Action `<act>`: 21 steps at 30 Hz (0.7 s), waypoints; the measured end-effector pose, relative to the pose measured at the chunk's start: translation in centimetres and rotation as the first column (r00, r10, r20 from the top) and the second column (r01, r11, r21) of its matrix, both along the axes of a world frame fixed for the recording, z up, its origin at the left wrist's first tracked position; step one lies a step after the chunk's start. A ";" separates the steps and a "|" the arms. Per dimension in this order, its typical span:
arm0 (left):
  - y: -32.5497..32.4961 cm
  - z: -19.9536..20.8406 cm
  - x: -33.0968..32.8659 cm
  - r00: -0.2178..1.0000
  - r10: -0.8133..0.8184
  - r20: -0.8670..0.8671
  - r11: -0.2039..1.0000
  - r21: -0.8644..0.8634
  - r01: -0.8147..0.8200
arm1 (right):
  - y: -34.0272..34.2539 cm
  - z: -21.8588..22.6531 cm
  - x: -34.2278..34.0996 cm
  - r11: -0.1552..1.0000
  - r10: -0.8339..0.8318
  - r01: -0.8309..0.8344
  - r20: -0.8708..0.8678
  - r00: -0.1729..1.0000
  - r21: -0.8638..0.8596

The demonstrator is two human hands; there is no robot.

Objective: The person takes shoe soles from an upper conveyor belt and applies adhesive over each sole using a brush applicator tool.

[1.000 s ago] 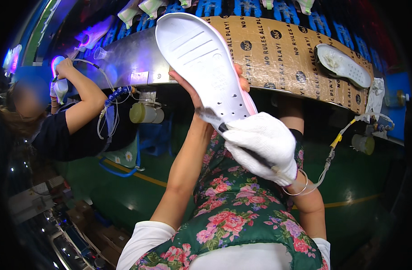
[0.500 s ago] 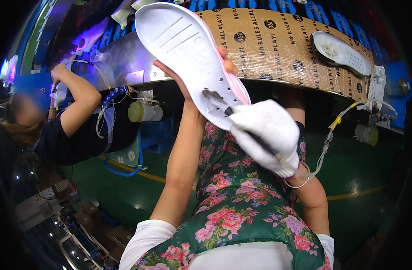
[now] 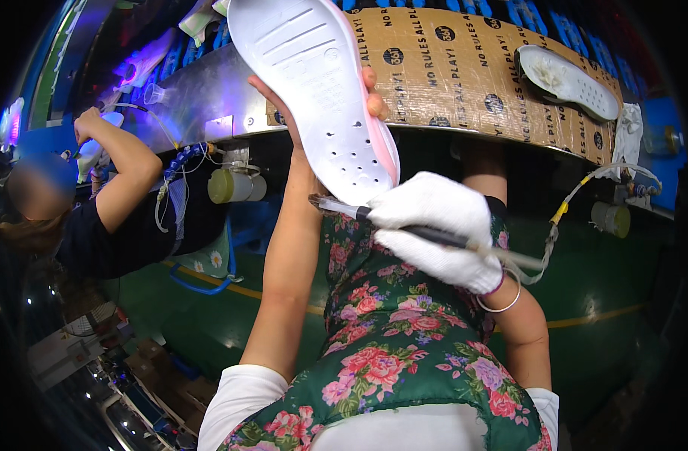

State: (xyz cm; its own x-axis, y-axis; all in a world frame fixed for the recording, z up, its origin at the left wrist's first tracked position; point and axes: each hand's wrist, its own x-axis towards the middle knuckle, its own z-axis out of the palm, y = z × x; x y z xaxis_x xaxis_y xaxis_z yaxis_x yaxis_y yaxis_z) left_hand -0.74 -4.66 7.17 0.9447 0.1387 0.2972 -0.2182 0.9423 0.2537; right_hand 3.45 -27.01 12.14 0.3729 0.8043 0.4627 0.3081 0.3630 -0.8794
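Observation:
A white shoe sole with a pink side (image 3: 302,83) is tilted up in front of me, its recessed face with slots and small holes toward me. My bare left hand (image 3: 287,120) wraps it from behind, thumb along the left edge and fingertips over the right edge. My right hand (image 3: 445,201), in a white knitted glove, is closed round a dark-handled brush (image 3: 344,206). The brush's dark tip lies just below the sole's lower end, near my left forearm. A clear hose (image 3: 545,244) runs by the back end of the brush handle.
Brown printed cardboard (image 3: 434,68) covers part of the metal bench (image 3: 197,94). Another white sole (image 3: 569,81) rests on its right side, near a white cloth (image 3: 627,135). Capped jars (image 3: 227,186) hang under the bench edge. At left a co-worker (image 3: 111,203) handles another shoe part.
The brush has left the sole's lower face and moved left and down, past its end. The sole has shifted slightly up and left. No dark bristles cover the holes now.

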 end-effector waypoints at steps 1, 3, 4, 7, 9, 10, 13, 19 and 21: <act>0.1 0.0 0.0 1.000 -0.001 -0.001 1.000 -0.004 0.001 | 0.0 -0.2 -0.1 0.998 -0.052 0.051 -0.047 0.998 -0.031; 0.2 0.2 0.2 0.998 -0.010 -0.059 0.999 0.045 0.013 | 0.3 0.0 0.6 0.986 -0.167 0.165 0.143 0.976 0.028; 0.3 0.2 0.4 0.998 -0.008 -0.060 0.999 0.043 0.011 | 0.3 0.0 0.5 0.976 -0.218 0.213 0.228 0.949 0.048; 0.9 -0.2 1.5 0.999 -0.001 -0.043 0.987 0.161 0.008 | 0.1 -0.9 -0.3 0.989 -0.146 0.127 0.338 0.930 0.077; 1.7 -0.6 1.4 0.995 -0.009 -0.101 0.967 0.252 0.034 | -0.1 -0.5 -0.5 0.999 -0.036 0.037 0.176 0.984 -0.001; 2.1 -0.9 1.2 0.993 -0.007 -0.120 0.959 0.282 0.041 | -0.2 -0.4 -0.3 0.999 0.026 -0.024 0.048 0.999 -0.034; 1.3 0.5 1.6 0.984 -0.114 -0.137 0.959 0.243 0.145 | -0.1 -0.1 0.4 0.993 -0.116 0.116 0.176 0.977 0.010; 0.2 1.4 2.3 0.958 -0.183 -0.223 0.932 0.271 0.241 | -0.2 -1.1 -0.2 1.000 -0.029 0.025 0.256 0.966 0.018; 0.1 1.2 2.2 0.947 -0.242 -0.211 0.923 0.252 0.292 | -0.9 -0.7 0.2 0.997 0.049 -0.046 0.041 0.998 -0.068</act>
